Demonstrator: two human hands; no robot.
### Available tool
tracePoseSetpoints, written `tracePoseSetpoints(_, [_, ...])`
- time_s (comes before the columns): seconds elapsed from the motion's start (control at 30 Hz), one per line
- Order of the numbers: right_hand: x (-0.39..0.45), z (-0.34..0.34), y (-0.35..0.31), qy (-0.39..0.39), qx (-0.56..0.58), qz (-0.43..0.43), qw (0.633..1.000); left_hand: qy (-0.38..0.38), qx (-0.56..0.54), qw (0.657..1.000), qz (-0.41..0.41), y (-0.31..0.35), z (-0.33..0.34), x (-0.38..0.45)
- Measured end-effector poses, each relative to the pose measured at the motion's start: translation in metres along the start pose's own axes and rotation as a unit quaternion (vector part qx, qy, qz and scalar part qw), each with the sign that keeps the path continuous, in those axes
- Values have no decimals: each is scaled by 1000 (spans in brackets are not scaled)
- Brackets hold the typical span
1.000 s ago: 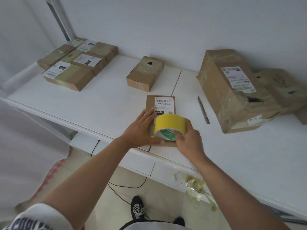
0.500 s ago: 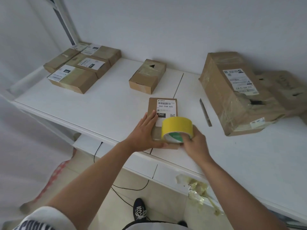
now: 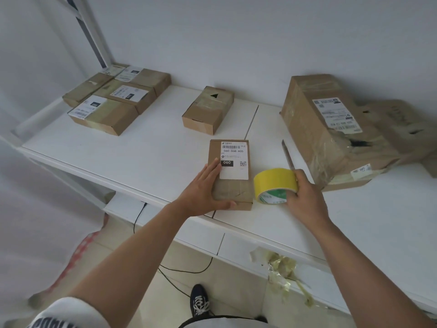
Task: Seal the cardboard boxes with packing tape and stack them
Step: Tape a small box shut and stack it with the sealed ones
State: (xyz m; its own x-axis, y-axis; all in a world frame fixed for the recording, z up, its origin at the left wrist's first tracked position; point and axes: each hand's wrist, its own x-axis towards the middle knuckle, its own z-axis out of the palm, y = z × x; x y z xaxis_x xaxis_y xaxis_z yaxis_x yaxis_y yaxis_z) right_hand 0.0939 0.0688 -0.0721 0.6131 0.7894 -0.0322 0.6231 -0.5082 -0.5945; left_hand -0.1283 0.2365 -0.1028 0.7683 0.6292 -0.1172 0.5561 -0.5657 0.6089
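A small flat cardboard box (image 3: 230, 188) with a white shipping label lies near the front edge of the white table (image 3: 146, 152). My left hand (image 3: 203, 188) rests on the box's left side with straight fingers, the thumb along its near edge. Just right of the box, my right hand (image 3: 305, 197) grips a yellow roll of packing tape (image 3: 275, 183), which stands on edge on the table. The roll and the box are apart.
A group of several flat boxes (image 3: 118, 100) sits at the back left. A small box (image 3: 208, 110) with a black triangle stands behind the labelled one. Large crumpled boxes (image 3: 331, 129) fill the back right, with a knife (image 3: 288, 155) beside them. Tape scraps (image 3: 283, 271) hang off the front edge.
My right hand has carried the tape roll off the small box to the right and down to the table. My left hand has stayed on the box.
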Motion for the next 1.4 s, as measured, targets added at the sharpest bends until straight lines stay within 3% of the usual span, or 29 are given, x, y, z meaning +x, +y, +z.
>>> tracePoseSetpoints(0.53, [-1,13,9,-11,-70,-9,997,-4,-3,1000,1,-4,0,1])
tracePoseSetpoints(0.73, [-1,13,6,-14,-90,-25,996,-22,62,998,-20,10,-5,4])
tracePoseSetpoints(0.9, [1,13,4,-22,-107,-19,994,96,73,990,-79,39,2,19])
tracePoseSetpoints(1.13, [1,12,3,-30,-129,-5,991,114,132,972,-157,68,27,35])
tracePoseSetpoints(1.4, [-3,10,2,-39,-141,-11,989,42,195,973,-116,59,25,43])
